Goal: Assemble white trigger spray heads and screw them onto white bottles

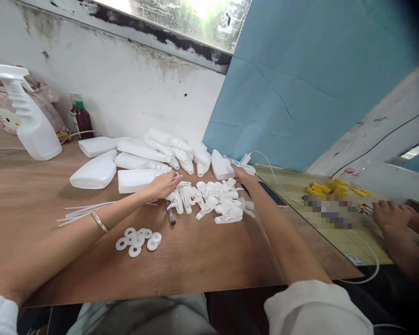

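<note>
My left hand (165,184) is at the left edge of a pile of white spray trigger heads (212,197). Its fingers are curled together, and whatever they pinch is too small to make out. My right hand (241,174) reaches to the far right side of the same pile, beside a white plastic bottle (222,164) lying down. Its fingers look stretched out, though partly hidden. Several more white bottles (94,171) lie behind my left hand. Nearer to me are white ring washers (135,251), thin white tubes (85,210) and a dark pen-like stick (171,215).
An assembled white spray bottle (38,135) stands at the left, near a pink bag (2,104) and a dark bottle with a green cap (82,122). A phone (272,194) lies by my right forearm. Another person's hands (393,216) and yellow pieces (330,187) are farther right.
</note>
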Available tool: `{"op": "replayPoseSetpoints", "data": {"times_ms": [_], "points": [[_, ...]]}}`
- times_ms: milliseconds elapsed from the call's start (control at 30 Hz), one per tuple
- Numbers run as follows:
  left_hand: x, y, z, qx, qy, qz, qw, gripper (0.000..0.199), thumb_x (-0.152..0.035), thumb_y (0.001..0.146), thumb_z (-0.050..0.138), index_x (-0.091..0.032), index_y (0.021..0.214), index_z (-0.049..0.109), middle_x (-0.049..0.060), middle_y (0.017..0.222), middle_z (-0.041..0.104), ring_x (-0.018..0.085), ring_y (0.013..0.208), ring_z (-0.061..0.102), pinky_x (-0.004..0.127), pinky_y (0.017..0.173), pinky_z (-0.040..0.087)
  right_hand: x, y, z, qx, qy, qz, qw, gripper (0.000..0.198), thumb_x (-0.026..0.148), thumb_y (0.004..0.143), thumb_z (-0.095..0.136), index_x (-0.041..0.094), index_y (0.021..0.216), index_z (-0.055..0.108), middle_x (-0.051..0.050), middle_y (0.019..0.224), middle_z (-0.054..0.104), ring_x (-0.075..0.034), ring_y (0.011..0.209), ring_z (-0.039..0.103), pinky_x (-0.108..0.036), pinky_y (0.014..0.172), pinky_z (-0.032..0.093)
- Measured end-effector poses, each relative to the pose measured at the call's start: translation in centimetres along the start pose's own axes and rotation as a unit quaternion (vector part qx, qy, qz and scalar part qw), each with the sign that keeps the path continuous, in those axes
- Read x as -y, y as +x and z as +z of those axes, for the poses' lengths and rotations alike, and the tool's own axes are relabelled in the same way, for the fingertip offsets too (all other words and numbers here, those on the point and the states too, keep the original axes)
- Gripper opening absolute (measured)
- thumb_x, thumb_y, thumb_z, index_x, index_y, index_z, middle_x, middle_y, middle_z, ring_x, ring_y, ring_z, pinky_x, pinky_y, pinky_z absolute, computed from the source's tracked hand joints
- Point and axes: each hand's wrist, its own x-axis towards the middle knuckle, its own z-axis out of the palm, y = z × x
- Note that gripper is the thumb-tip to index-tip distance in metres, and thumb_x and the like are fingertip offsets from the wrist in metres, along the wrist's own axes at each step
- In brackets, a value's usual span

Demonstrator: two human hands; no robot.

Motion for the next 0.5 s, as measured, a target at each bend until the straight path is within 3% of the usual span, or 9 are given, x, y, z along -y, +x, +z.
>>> {"op": "replayPoseSetpoints", "data": {"times_ms": [233, 500], "points": [[-0.9, 0.0, 1.6, -0.002, 0.015, 0.027, 1.0, 0.052, -0.05, 0.088, 0.021, -0.011, 0.109, 0.048, 0.017, 0.115, 0.053, 0.029, 0.11, 0.048, 0.038, 0.089, 0.035, -1.3, -0.9, -1.8, -0.022, 0.02, -0.012, 0.999, 0.042, 0.045, 0.09, 0.036, 0.011, 0.108, 0.054, -0.013, 0.105, 0.06, -0.018, 0.088, 0.06, -0.031, 0.076, 0.049], [-1.7, 0.7, 3.0, -0.056, -0.041, -0.014, 0.997, 0.052, -0.047, 0.089, 0.022, -0.008, 0.113, 0.047, 0.02, 0.12, 0.051, 0.03, 0.116, 0.043, 0.042, 0.094, 0.032, -5.5, -5.8, -4.0, -0.015, 0.073, -0.081, 0.994, 0.046, 0.044, 0.091, 0.026, 0.013, 0.092, 0.06, -0.014, 0.094, 0.066, -0.02, 0.088, 0.064, -0.031, 0.079, 0.05]]}}
